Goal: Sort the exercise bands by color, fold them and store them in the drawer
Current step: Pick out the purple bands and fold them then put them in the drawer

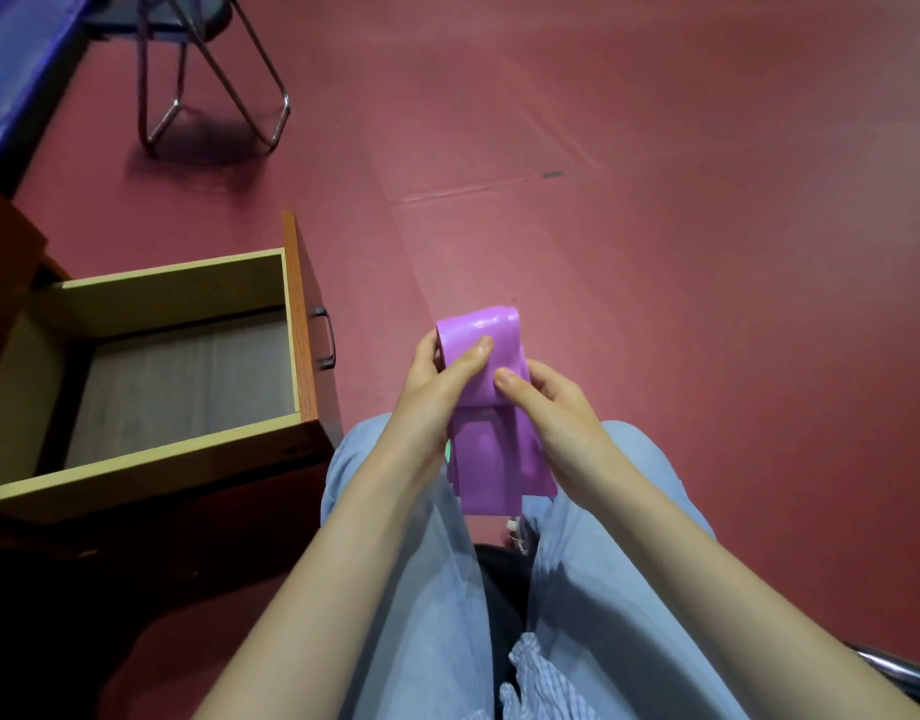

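Note:
A purple exercise band (494, 439) is folded into a thick strip above my knees. My left hand (437, 387) grips its upper fold, thumb pressed on top. My right hand (556, 407) pinches the band from the right side, thumb on the fold. The band's lower part hangs down between my hands. A sliver of green (448, 449) shows at its left edge, behind my left hand. The wooden drawer (291, 324) stands pulled open at my left, its grey bottom bare.
A folding chair's metal legs (214, 96) stand on the red floor at the back left. A blue mat (16, 70) runs along the far left. I sit on a chair, its metal frame (894, 667) showing at the lower right.

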{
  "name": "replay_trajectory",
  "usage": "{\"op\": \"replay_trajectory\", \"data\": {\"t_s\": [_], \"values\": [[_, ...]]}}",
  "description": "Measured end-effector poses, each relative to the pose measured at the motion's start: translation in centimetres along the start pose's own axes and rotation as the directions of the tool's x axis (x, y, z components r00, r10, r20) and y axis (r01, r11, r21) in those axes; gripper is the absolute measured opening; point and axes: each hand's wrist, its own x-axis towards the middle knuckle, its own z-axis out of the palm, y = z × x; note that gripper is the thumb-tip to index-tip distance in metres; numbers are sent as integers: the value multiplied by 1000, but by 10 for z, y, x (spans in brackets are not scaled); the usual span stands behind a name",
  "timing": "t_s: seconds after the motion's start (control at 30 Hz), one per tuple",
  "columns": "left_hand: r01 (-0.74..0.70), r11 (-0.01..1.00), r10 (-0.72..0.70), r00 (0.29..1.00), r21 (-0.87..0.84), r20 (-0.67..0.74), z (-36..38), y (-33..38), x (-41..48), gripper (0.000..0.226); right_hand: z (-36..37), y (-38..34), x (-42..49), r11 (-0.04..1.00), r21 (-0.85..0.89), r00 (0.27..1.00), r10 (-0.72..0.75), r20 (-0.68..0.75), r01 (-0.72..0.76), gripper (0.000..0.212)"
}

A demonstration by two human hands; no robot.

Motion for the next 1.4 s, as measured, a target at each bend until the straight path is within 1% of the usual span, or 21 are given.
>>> {"op": "replay_trajectory", "data": {"t_s": [0.07,0.17,0.27,0.33,0.37,0.47,0.53,0.6,0.67,0.7,0.77,0.83,0.93,1.0,1.03,1.13,1.17,1.2,1.3,1.37,1.4], "values": [[45,998,-48,996,41,75,-11,0,-2,47,0,-1,2,998,-24,999,-50,3,50,11],[154,971,-183,970,180,157,-23,-4,-9,61,-3,-4,6,994,-23,994,-107,-36,106,12],[202,957,-237,958,207,161,-28,-7,-13,52,-3,-5,9,988,-50,989,-148,7,149,20],[245,954,-274,947,174,168,-32,-5,-15,51,-4,-3,9,984,-53,985,-165,49,168,24],[270,954,-290,940,128,180,-34,-3,-15,55,-4,-2,9,984,-40,983,-170,75,173,26],[338,940,-320,919,-45,229,-40,4,-18,75,-5,-3,5,984,-19,969,-169,180,175,32],[356,929,-324,914,-101,243,-44,6,-17,82,-6,-3,3,990,-42,961,-121,249,136,37],[378,919,-336,901,-114,275,-46,7,-17,79,-5,-2,3,992,-77,953,-70,294,97,44],[383,920,-348,896,-86,276,-47,7,-19,67,-6,-1,4,992,-103,949,-34,313,70,56],[370,927,-343,902,-62,261,-48,7,-21,60,-4,-3,4,994,-101,947,-13,320,47,59],[314,949,-302,925,-14,230,-49,3,-22,46,-3,-4,4,997,-73,943,41,332,-18,51],[239,971,-235,953,2,189,-54,0,-22,34,3,-5,6,995,-52,939,94,330,-81,55],[126,992,-125,989,-8,80,-59,-3,-22,22,11,-4,13,979,121,944,117,307,-161,65],[32,999,-33,999,-37,-13,-65,-5,-17,21,19,-5,21,952,209,945,159,287,-223,58],[-16,998,12,998,-53,-62,-68,-6,-14,19,23,-3,23,952,181,939,187,290,-246,55],[-123,987,105,980,-101,-169,-85,-2,-2,17,43,10,36,961,4,905,260,337,-278,43],[-143,984,122,975,-106,-186,-85,-1,-2,17,45,12,34,962,-1,904,257,342,-273,38],[-164,979,135,967,-124,-218,-103,3,6,17,64,18,49,960,-8,895,262,360,-278,36],[-148,979,115,968,-139,-221,-112,6,12,17,80,18,59,964,5,891,244,382,-266,42],[-137,979,93,960,-150,-264,-139,10,22,15,107,23,81,959,-53,872,275,405,-277,45],[-122,982,79,959,-146,-273,-148,13,25,15,116,25,87,959,-78,877,280,391,-271,44]]}}
